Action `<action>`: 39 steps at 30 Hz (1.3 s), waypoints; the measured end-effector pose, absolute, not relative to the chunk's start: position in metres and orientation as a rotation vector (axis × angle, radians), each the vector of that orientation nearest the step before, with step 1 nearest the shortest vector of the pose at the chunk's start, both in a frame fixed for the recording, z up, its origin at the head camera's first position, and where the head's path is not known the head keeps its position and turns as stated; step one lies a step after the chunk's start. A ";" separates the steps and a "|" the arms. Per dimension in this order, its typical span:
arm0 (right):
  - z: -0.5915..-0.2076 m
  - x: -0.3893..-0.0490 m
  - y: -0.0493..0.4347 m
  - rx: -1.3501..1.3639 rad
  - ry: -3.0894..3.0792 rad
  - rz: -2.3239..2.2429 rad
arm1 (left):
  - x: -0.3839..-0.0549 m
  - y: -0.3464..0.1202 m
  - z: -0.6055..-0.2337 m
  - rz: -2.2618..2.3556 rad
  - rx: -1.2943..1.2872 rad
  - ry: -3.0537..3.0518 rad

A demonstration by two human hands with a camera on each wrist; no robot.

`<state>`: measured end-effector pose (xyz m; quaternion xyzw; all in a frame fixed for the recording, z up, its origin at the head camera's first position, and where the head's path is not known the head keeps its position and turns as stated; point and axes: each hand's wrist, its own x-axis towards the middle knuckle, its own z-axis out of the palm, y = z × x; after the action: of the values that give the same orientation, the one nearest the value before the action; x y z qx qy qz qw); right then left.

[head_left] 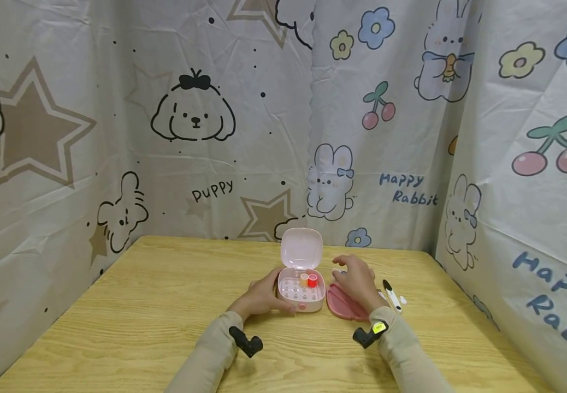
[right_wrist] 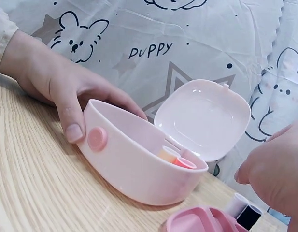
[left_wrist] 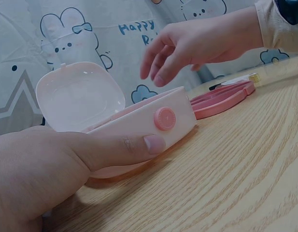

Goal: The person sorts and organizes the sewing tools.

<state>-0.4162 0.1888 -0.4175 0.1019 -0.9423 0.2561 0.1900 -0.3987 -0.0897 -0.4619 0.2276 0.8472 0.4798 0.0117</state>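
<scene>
A pale pink sewing box (head_left: 313, 307) stands on the table with its lid (head_left: 301, 248) raised at the back. Inside are a light orange thread spool (head_left: 304, 280) and a red thread spool (head_left: 312, 281), side by side among rows of small pegs. My left hand (head_left: 262, 295) grips the box's left side, thumb along the front wall near the round pink button (left_wrist: 164, 119). To the right, my right hand (head_left: 356, 279) hovers over a darker pink tray (head_left: 338, 305), its fingers loosely bent with nothing visible between them. White (right_wrist: 236, 204) and black (right_wrist: 249, 217) spools stand beyond that tray.
Right of the tray lies a slim black-and-white tool (head_left: 392, 297), with a small white piece (head_left: 403, 299) beside it. A printed curtain (head_left: 264, 136) encloses the wooden table (head_left: 165, 305) at the back and sides.
</scene>
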 end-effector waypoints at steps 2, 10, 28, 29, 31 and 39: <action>-0.419 -0.416 0.192 0.273 -2.643 0.720 | -0.399 -0.090 -0.462 1.495 0.712 2.642; -0.423 -0.416 0.203 0.239 -2.637 0.763 | -0.400 -0.088 -0.463 1.474 0.704 2.654; -0.435 -0.422 0.217 0.180 -2.716 0.718 | -0.401 -0.090 -0.464 1.452 0.722 2.669; -0.436 -0.423 0.217 0.178 -2.723 0.719 | -0.401 -0.090 -0.464 1.451 0.722 2.670; -0.437 -0.424 0.217 0.178 -2.735 0.716 | -0.401 -0.090 -0.464 1.447 0.723 2.673; -0.441 -0.425 0.216 0.168 -2.768 0.638 | -0.400 -0.088 -0.462 1.433 0.743 2.688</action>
<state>-0.4245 0.2163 -0.4411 0.0585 -0.9621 0.2218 0.1475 -0.4002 -0.0884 -0.4624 0.2371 0.8573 0.4570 0.0032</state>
